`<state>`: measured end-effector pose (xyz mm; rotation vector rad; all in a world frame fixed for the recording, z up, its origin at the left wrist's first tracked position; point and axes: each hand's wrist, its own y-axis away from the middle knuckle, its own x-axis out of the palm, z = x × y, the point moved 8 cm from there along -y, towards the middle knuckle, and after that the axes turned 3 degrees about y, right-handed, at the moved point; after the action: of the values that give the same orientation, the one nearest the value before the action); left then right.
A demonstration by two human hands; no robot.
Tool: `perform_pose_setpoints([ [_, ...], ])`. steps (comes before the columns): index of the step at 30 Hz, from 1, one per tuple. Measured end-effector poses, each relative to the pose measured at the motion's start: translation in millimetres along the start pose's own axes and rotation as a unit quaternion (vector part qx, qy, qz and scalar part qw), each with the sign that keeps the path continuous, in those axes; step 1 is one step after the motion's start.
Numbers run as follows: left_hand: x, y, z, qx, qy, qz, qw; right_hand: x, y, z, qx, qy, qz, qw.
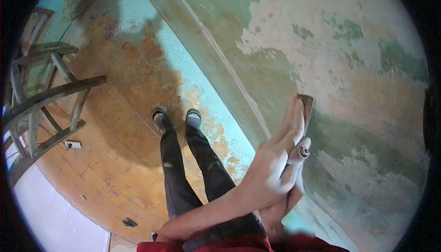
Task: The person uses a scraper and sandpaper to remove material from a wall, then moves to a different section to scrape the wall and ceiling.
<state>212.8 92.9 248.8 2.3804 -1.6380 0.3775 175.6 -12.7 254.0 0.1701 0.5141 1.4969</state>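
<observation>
Against the wall (367, 100), a flat scraper (307, 107) meets the patchy surface with its brown blade upward. My left hand (272, 162) reaches across my body, its fingers straight and together along the blade. Below and partly behind it, my right hand (296, 190) is closed on the tool's lower part; most of its fingers are hidden. A curled metal end (303, 152) pokes out between the hands. Around the blade the wall shows green paint, with pale bare patches above and to the right.
A wooden stepladder (50, 98) stands at the left. Near its foot a white power strip (73, 145) with a cord lies on the stained orange floor (128, 174). A small dark object (129, 222) lies nearer me. My sandalled feet (194, 118) stand beside the wall's base.
</observation>
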Motion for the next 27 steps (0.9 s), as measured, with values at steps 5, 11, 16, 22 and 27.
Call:
perform_pose_setpoints([
  [5,-15.9,-13.8,2.9,-0.012,0.039,-0.002,0.999,11.1,-8.7,-2.4,-0.063,0.220,0.095,0.969],
  [11,-17.2,-21.5,0.3,-0.029,0.013,0.008,0.999,29.9,-17.8,44.4,-0.027,0.306,0.153,0.939],
  [16,-11.3,-10.5,3.2,-0.124,0.141,0.020,0.982,25.0,-4.1,9.8,0.039,-0.103,-0.151,0.982],
  [22,-18.7,-19.8,-5.6,-0.046,0.033,0.004,0.998,19.9,-9.5,0.0,-0.065,0.147,0.088,0.983],
  [27,-11.0,-17.2,3.8,-0.137,0.128,0.021,0.982,17.1,-6.7,31.9,-0.168,0.451,0.127,0.867],
])
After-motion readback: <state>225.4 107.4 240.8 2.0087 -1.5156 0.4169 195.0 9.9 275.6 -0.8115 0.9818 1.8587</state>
